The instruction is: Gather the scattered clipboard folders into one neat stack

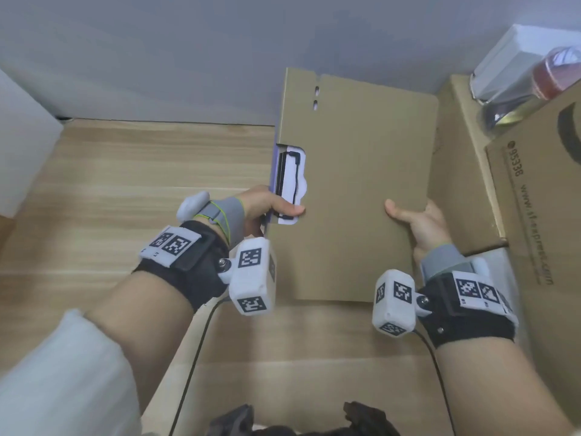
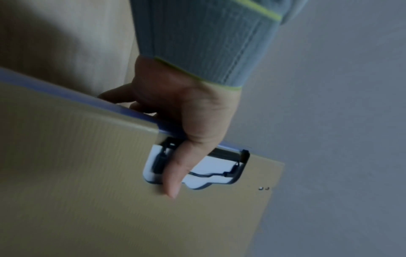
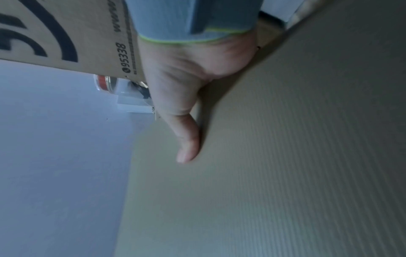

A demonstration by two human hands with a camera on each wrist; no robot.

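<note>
A tan clipboard folder (image 1: 355, 184) with a black wire clip (image 1: 287, 180) and a blue edge is held up above the wooden table (image 1: 125, 190), both hands on it. My left hand (image 1: 270, 209) grips its left edge at the clip, thumb across the clip's white backing, fingers behind. In the left wrist view the thumb lies over the clip (image 2: 222, 167) of the folder (image 2: 87, 191). My right hand (image 1: 415, 221) holds the right edge, thumb flat on the tan face (image 3: 285, 156), fingers hidden behind. No other folder shows.
Cardboard boxes (image 1: 534, 215) stand close on the right, printed with a black logo and "95338". Behind them are a white container (image 1: 509, 58) and a red-filled jar (image 1: 553, 73). A grey wall (image 1: 157, 58) runs along the back. Black cables (image 1: 195, 357) trail below my wrists.
</note>
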